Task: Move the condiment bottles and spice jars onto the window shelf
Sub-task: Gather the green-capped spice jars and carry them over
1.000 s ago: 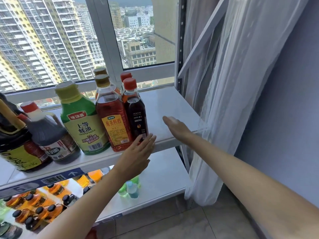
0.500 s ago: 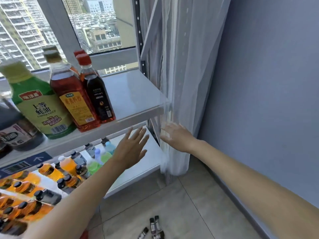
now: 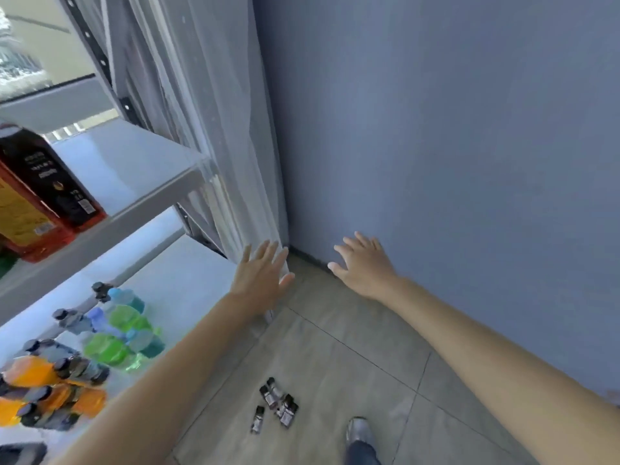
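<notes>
Both hands empty, fingers spread: left hand (image 3: 260, 271) by the curtain (image 3: 214, 135), right hand (image 3: 360, 265) near the wall; spice jars (image 3: 275, 405) lie clustered on the floor below; window shelf (image 3: 134, 169) holds sauce bottles (image 3: 43, 182) at left; risk: shoe (image 3: 360, 431) just beside jars, a step could scatter them; small jars may slip if grabbed together.

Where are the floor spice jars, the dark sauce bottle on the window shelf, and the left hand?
spice jars (image 3: 276, 406), head view, middle of the cluster
dark sauce bottle (image 3: 47, 176), head view, its label
left hand (image 3: 260, 275), head view, back of hand
</notes>
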